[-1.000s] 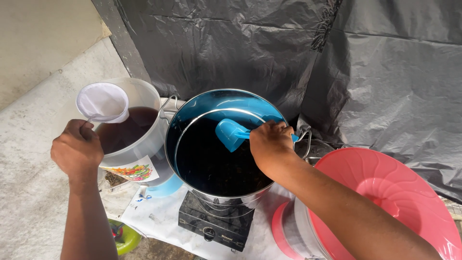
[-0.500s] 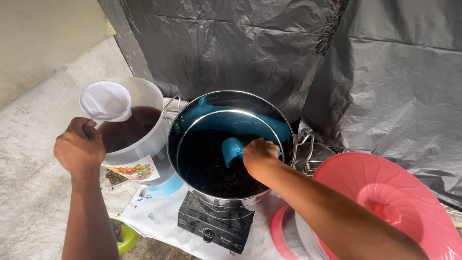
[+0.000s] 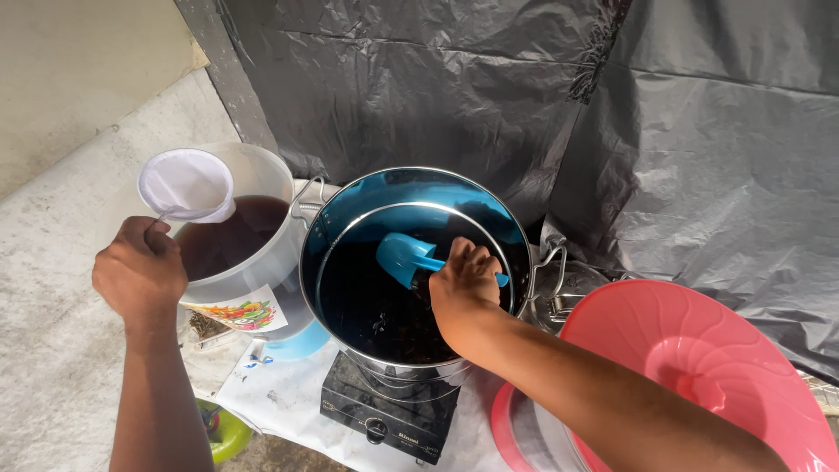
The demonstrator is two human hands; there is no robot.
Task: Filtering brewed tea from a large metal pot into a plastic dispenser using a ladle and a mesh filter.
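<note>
A large steel pot [image 3: 325, 229] full of dark liquid stands on a small black stove [image 3: 384, 418]. My right hand [image 3: 465, 288] reaches into the pot and grips a blue scoop [image 3: 400, 255] by its handle, its bowl low over the dark liquid. My left hand [image 3: 140, 273] holds the wire handle of a white cloth strainer [image 3: 186, 183], which hangs over a white bucket [image 3: 278, 262] holding dark brown liquid, just left of the pot.
A pink plastic lid [image 3: 699, 358] rests on a container at the lower right. Grey plastic sheeting [image 3: 542, 96] covers the wall behind. White cloth [image 3: 271, 393] lies under the stove; a green object [image 3: 225, 433] sits on the concrete floor below.
My right hand has lowered the blue scoop from the pot's far rim down into the pot. The left hand with the strainer has stayed over the bucket.
</note>
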